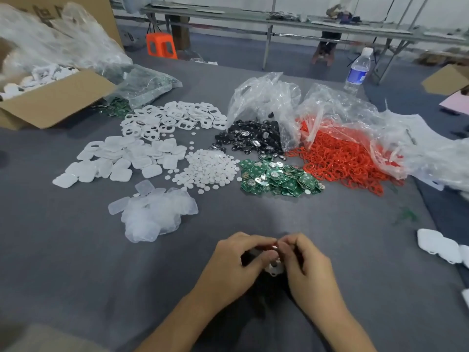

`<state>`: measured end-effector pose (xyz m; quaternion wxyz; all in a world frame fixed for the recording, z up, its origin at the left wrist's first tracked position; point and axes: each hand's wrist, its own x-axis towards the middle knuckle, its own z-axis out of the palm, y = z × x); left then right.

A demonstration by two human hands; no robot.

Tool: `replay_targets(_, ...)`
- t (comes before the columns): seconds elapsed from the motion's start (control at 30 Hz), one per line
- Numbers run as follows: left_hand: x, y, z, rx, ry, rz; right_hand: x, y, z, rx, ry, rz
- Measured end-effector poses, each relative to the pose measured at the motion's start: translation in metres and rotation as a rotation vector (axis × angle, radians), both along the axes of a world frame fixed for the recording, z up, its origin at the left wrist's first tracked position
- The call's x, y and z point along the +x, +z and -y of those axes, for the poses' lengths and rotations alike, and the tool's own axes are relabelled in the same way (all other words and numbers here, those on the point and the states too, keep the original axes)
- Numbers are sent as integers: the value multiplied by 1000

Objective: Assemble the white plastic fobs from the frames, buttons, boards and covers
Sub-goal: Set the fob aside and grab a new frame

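My left hand (236,262) and my right hand (307,270) meet low at the table's centre, both closed around a small white fob (273,270) that their fingers mostly hide. Farther back lie heaps of parts: white frames (175,118), white covers (127,158), round white buttons (208,168), green boards (276,177), clear films (152,214), black discs (253,138) and red rings (342,158).
The grey table (76,262) carries an open cardboard box (53,97) of white parts at the left, crumpled clear bags (330,105), a water bottle (357,69) and several finished fobs (441,246) at the right edge. An orange stool (161,45) stands beyond.
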<state>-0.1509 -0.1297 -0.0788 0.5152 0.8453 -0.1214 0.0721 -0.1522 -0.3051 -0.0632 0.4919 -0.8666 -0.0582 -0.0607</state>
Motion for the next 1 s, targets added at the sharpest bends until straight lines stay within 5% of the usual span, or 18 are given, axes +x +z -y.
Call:
replay_targets(0.57,0,9,-4,-79,-93,-100,-14,-6,-4,-8,59,85)
replay_targets(1.0,1,6,-5,-167,-118,-143,-19,6,7,-215,123,275)
